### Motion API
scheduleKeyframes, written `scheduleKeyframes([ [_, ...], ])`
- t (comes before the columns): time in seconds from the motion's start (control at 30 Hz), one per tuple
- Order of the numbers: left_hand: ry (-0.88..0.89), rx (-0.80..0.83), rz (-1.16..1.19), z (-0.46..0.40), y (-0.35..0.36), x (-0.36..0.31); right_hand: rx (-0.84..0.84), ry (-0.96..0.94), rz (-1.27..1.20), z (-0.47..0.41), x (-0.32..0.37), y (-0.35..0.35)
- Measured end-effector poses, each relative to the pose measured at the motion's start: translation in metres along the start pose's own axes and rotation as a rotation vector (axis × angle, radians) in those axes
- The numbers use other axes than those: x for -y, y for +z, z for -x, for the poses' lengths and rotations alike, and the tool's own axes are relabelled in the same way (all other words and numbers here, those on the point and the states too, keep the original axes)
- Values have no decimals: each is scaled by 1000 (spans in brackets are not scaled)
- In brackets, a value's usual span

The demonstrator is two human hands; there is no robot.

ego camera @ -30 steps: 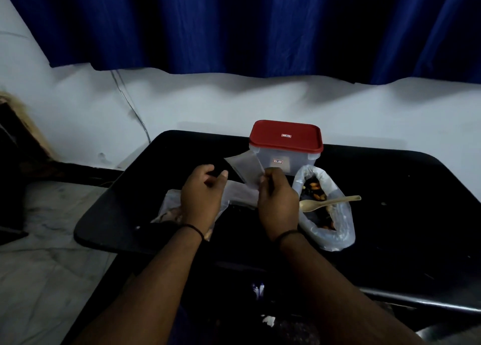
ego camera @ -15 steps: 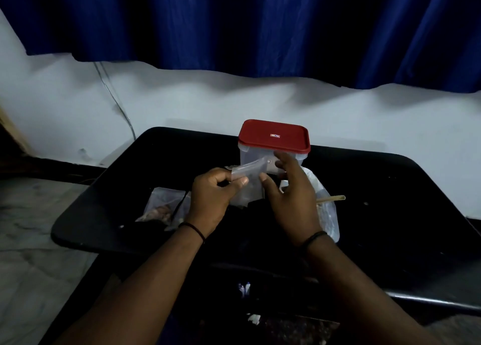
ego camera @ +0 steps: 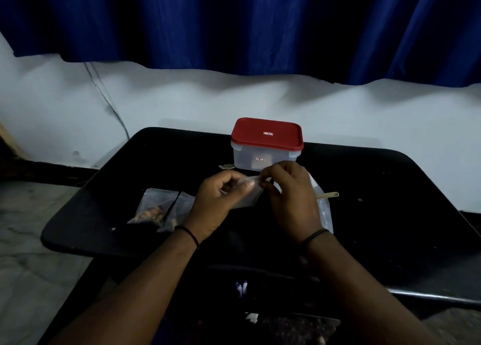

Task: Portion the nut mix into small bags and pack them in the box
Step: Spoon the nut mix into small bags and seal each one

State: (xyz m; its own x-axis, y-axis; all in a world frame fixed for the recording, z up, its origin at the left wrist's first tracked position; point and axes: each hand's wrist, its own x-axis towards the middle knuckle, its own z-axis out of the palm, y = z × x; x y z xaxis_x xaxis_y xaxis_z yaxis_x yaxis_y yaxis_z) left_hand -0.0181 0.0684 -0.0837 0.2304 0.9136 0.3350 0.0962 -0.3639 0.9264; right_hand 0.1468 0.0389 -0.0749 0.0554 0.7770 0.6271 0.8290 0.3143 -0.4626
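Head view: small bag (ego camera: 247,196) between both hands.

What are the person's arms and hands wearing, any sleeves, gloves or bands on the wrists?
No gloves or sleeves show: both forearms are bare. The left hand has a thin black band at its wrist, and the right hand has a similar thin black band. No rings or watch are visible.

Left hand (ego camera: 217,201) grip pinched, fingers curled; right hand (ego camera: 291,196) likewise; forearms converging, wrists banded.

Dim, underexposed scene; deep shadows below, soft focus, slight wide-angle edge bending.
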Motion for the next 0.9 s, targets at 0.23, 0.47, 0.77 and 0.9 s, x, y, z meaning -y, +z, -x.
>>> scheduleKeyframes([
  [0.23, -125, 36, 6, 0, 3, -16, -34, -82, -13, 2, 4, 0],
  [0.47, -170, -44, -42, 3, 6, -16, -33, 96, -239, 5, 18, -7],
  [0.77, -207, -159, -186, 7, 15, -17, -112, 519, -498, 5, 19, 0],
  [0.9, 23, -372, -707, 11, 15, -26, -125, 257, -101, 5, 21, -5],
])
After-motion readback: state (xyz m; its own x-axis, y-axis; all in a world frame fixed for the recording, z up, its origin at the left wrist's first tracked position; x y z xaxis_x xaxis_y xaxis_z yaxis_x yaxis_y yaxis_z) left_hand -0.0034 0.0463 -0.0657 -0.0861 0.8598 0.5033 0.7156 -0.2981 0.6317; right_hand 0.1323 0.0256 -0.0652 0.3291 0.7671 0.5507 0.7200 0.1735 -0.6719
